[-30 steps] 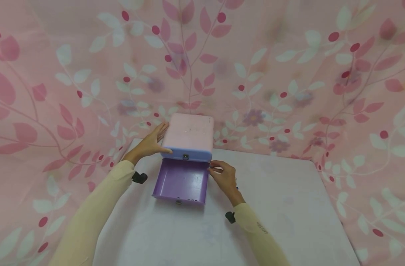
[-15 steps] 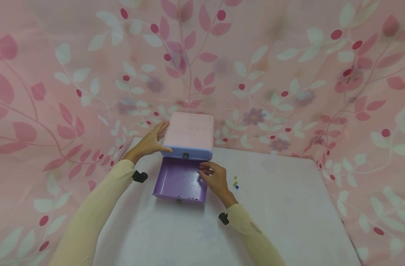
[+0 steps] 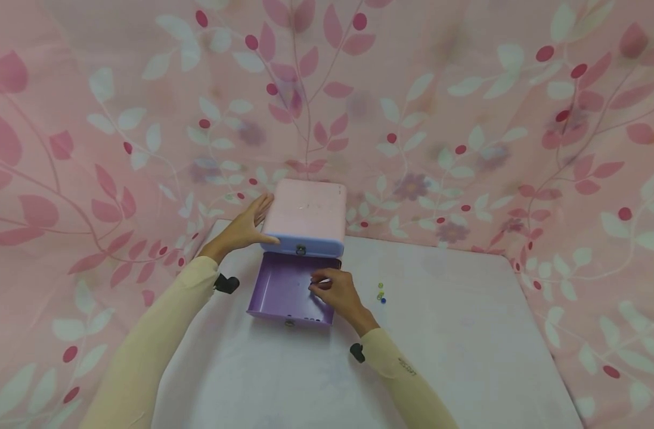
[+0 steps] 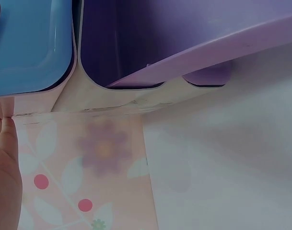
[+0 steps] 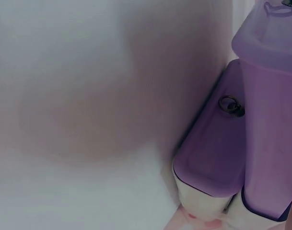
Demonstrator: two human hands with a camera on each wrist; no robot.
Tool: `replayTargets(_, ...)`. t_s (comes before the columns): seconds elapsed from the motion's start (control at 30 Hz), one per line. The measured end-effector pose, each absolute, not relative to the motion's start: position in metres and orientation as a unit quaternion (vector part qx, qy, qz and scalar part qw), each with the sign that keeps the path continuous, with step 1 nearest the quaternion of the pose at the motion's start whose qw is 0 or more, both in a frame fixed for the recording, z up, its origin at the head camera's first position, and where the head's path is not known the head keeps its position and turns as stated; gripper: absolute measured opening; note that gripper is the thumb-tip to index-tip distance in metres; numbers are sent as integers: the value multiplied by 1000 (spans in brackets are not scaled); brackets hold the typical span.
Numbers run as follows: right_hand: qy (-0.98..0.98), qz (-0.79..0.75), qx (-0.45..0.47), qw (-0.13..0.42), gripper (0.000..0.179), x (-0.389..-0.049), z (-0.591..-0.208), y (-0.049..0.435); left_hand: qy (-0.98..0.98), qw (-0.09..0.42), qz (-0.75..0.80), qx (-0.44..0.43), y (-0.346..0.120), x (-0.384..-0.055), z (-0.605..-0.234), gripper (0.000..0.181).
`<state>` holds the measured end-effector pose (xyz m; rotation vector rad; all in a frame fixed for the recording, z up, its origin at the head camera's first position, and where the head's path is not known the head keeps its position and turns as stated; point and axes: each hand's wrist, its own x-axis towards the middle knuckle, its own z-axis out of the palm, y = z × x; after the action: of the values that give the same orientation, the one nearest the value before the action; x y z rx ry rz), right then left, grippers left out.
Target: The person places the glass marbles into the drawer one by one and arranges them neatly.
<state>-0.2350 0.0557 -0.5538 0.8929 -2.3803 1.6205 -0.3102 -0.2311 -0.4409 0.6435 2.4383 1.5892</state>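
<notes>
Curling its fingers (image 3: 315, 288) over the pulled-out purple drawer (image 3: 284, 292), the right hand (image 3: 338, 292) leaves room toward the left wall (image 3: 259, 285), its hold unclear; the left hand (image 3: 244, 230), spread, touches the pink cabinet (image 3: 305, 210). The right hand has moved inward from the drawer's right side.

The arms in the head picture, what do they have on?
Long, pale yellow sleeves. The right sleeve has dark lettering, too small to read. A black piece sticks out by each wrist. The left hand and right hand are bare.
</notes>
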Motion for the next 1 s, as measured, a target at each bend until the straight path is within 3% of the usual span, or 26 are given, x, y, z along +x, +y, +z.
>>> replayTargets(0.27, -840, 423, 341, -1, 26, -237, -548, 56, 814, 82, 533, 215, -228, -305, -433, 126)
replayTargets(0.43, -859, 349, 374, -13, 27, -238, -542, 54, 814, 82, 537, 204, -227, -304, -433, 125)
replayTargets(1.0, -889, 196, 410, 57, 23, -237, -550, 49, 812, 77, 539, 208, -227, -305, -433, 126)
